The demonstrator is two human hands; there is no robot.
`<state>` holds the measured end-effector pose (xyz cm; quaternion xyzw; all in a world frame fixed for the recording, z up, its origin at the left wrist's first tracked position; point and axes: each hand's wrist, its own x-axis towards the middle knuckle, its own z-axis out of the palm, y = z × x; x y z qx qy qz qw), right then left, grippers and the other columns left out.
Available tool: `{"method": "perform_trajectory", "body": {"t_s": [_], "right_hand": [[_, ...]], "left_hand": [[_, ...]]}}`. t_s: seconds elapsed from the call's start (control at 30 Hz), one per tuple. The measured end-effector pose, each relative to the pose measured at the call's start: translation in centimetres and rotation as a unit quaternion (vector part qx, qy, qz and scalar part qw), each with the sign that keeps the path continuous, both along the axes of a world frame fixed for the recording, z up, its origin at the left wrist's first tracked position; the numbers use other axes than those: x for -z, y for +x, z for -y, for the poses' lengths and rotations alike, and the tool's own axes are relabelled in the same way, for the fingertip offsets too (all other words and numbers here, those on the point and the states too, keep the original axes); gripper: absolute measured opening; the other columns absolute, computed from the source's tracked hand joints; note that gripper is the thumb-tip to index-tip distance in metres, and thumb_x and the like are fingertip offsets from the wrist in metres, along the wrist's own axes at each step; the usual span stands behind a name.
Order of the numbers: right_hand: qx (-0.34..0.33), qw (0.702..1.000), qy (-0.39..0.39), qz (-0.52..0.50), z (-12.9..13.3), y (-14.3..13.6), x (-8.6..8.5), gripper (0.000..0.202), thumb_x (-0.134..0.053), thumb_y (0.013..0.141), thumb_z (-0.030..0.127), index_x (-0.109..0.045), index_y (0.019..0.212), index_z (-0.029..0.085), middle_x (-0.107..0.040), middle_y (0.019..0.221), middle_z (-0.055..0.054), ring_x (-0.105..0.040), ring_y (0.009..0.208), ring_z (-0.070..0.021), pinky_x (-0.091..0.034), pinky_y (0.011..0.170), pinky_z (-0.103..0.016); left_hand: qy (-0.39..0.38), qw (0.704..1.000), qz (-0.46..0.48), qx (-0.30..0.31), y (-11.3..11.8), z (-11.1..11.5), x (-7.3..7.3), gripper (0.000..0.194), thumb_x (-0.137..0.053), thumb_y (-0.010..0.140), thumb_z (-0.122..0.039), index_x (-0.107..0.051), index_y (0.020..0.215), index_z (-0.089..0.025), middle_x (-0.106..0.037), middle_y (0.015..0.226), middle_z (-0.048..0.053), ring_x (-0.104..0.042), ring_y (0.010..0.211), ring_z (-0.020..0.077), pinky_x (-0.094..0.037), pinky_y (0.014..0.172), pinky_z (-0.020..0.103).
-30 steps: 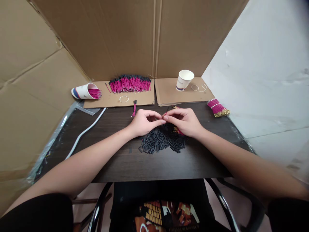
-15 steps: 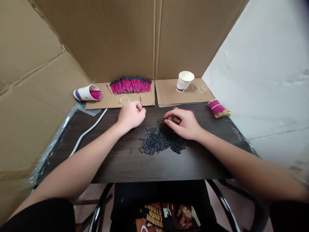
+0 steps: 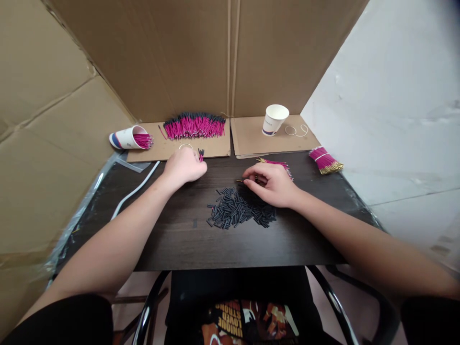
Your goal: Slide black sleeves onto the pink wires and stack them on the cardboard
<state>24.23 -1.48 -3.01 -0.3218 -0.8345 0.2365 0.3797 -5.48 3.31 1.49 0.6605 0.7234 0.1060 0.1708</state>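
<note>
Left hand [image 3: 185, 166] is curled beside the small bunch of black-capped wires [image 3: 201, 153], far left of centre; its grip cannot be told. Right hand [image 3: 271, 184] pinches a gold-tipped wire [image 3: 239, 181] near black sleeves [image 3: 233, 211]. Wire placement appears underway, calling for clean release.

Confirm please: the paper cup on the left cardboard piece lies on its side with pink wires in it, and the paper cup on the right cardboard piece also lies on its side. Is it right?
Not quite: the head view shows the right paper cup standing upright. The rest is as you wrote.
</note>
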Motion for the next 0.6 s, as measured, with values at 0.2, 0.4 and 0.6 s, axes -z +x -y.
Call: {"method": "perform_trajectory", "body": {"t_s": [0.2, 0.4, 0.6], "right_hand": [[-0.001, 1.0, -0.011, 0.011, -0.01, -0.02, -0.11, 0.012, -0.067, 0.102, 0.028, -0.075, 0.104, 0.019, -0.072, 0.085, -0.003, -0.059, 0.072, -0.0169, -0.047, 0.07, -0.035], [-0.004, 1.0, -0.015, 0.014, 0.02, -0.06, -0.22, 0.013, -0.066, 0.103, 0.029, -0.074, 0.103, 0.019, -0.072, 0.085, -0.003, -0.059, 0.072, -0.017, -0.047, 0.07, -0.035], [-0.01, 1.0, 0.0, 0.008, 0.0, -0.07, -0.03, 0.011, -0.067, 0.103, 0.026, -0.075, 0.104, 0.018, -0.072, 0.085, -0.002, -0.06, 0.073, -0.0167, -0.048, 0.071, -0.035]], "left_hand": [[0.02, 1.0, 0.003, 0.01, -0.05, -0.13, 0.07, 0.007, -0.075, 0.069, -0.023, -0.072, 0.065, -0.018, -0.066, 0.067, 0.013, -0.053, 0.067, 0.0215, -0.045, 0.074, 0.041], [-0.002, 1.0, -0.012, 0.004, 0.08, -0.14, 0.1, 0.005, -0.075, 0.073, -0.023, -0.073, 0.073, -0.019, -0.07, 0.08, 0.014, -0.064, 0.08, 0.0282, -0.051, 0.085, 0.047], [0.005, 1.0, -0.008, 0.007, 0.1, -0.13, 0.18, 0.01, -0.078, 0.073, -0.027, -0.072, 0.072, -0.018, -0.069, 0.076, 0.013, -0.057, 0.074, 0.0235, -0.049, 0.083, 0.045]]}}
